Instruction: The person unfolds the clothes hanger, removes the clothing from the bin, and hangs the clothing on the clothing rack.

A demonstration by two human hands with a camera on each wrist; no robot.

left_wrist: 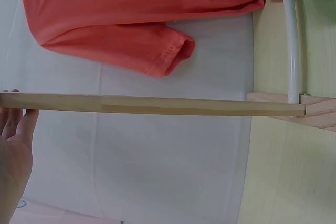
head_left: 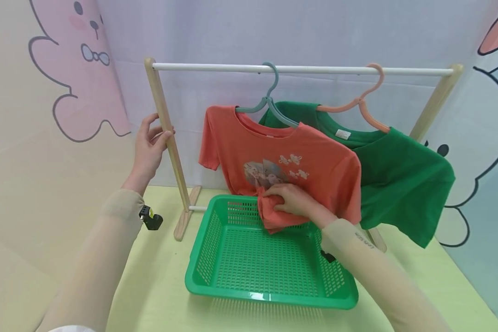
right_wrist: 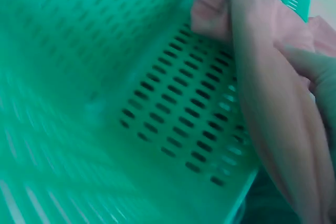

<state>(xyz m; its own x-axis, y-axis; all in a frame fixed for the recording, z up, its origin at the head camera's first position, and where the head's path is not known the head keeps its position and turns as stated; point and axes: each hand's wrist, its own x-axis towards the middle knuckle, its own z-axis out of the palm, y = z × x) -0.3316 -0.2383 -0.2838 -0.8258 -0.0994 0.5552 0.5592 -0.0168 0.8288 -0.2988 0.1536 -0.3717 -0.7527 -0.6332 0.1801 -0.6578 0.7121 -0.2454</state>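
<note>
A red T-shirt (head_left: 249,143) with a printed front hangs on a blue-grey hanger (head_left: 269,99) from the rack's white bar (head_left: 216,68). My right hand (head_left: 288,199) grips the shirt's lower part, bunched over the back of a green basket (head_left: 269,297). In the right wrist view the gathered cloth (right_wrist: 278,87) hangs beside the basket's perforated wall (right_wrist: 178,103). My left hand (head_left: 147,147) holds the rack's left wooden post (head_left: 168,133), its fingertips partly hidden behind the wood; in the left wrist view that hand (left_wrist: 16,140) is cut off by the frame.
A green T-shirt (head_left: 402,184) hangs to the right on an orange hanger (head_left: 358,101), partly behind the red one. The rack's wooden foot (head_left: 184,221) stands on the pale yellow table (head_left: 157,276). A light curtain (head_left: 207,32) hangs behind.
</note>
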